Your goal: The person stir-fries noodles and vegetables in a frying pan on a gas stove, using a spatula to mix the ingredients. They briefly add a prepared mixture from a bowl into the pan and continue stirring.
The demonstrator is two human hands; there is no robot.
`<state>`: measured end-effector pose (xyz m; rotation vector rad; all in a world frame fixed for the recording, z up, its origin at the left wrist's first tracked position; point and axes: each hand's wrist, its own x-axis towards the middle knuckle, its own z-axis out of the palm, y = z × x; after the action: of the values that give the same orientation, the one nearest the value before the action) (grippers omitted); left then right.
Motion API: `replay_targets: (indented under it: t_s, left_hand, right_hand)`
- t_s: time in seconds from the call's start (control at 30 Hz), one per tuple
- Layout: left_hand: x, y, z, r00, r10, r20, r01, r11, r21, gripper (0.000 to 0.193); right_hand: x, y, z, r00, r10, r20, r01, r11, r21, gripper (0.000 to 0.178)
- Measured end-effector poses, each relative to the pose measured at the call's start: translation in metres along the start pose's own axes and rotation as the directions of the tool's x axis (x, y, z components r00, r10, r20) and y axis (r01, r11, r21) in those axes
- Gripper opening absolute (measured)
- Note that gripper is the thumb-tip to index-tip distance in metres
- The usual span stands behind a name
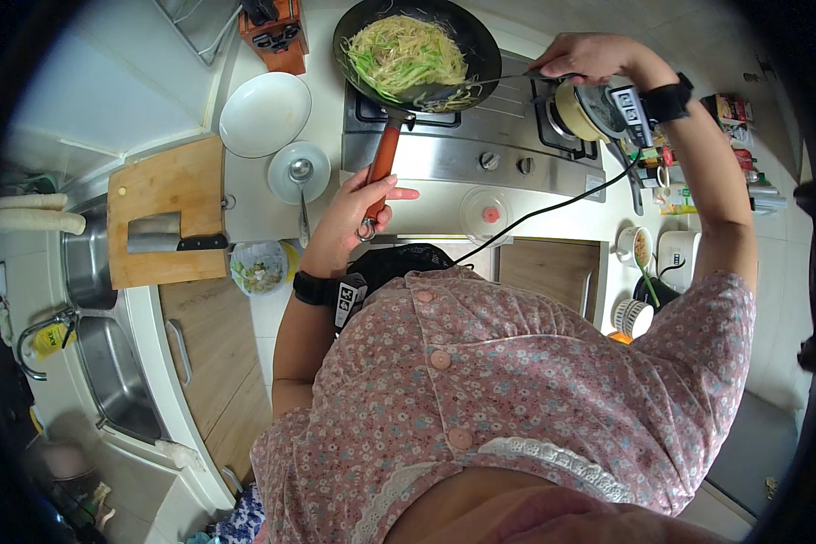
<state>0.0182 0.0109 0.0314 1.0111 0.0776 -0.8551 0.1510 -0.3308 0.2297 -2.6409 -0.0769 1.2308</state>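
"Over the left burner (368, 113) here, the pan's (480, 50) sitting, left hand (363, 207) loosely wrapping the handle (387, 152), right hand (586, 58) gripping a utensil (494, 80)."
"Yeah, one hard shove and shredded food (406, 54) could be spilling if that hold's slipping."

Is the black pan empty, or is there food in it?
The black pan has food in it: a heap of pale shreds with green pieces covers much of its bottom, leaving dark edges bare.

L grip (361, 205) round red-brown handle (385, 156), round blk wok (483, 50); R grip (589, 58) w/ long dk spatula (499, 80) at pale-green shredded veg (403, 54).
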Motion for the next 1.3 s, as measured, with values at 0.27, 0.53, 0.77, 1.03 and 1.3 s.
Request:
replay_targets:
  t_s: [0.27, 0.53, 0.77, 1.03, 1.3]
  left_hand:
    - [-0.001, -0.001, 0.003, 1.000, 0.010, -0.022, -0.010, 1.000, 0.004, 0.030]
    - [-0.003, -0.001, 0.004, 1.000, 0.016, -0.018, -0.017, 1.000, -0.008, 0.028]
    - [-0.002, -0.001, 0.003, 1.000, 0.015, -0.015, -0.014, 1.000, 0.026, 0.036]
    - [-0.003, -0.001, 0.005, 1.000, 0.005, -0.002, -0.005, 1.000, 0.005, 0.030]
    - [-0.004, -0.002, 0.006, 1.000, 0.006, -0.019, -0.006, 0.999, 0.050, 0.037]
  right_hand:
    - [0.026, -0.001, 0.012, 0.979, -0.018, -0.201, 0.055, 0.981, 0.184, 0.039]
    - [-0.014, -0.001, -0.016, 0.992, -0.015, -0.125, -0.043, 0.892, -0.449, 0.030]
    - [0.021, 0.021, -0.011, 0.904, -0.353, -0.239, 0.121, 0.750, -0.651, 0.024]
    - [0.044, 0.035, 0.018, 0.914, -0.275, -0.298, 0.058, 0.816, -0.575, 0.036]
    - [0.025, 0.022, 0.041, 0.884, -0.212, -0.416, 0.170, 0.976, -0.135, 0.032]
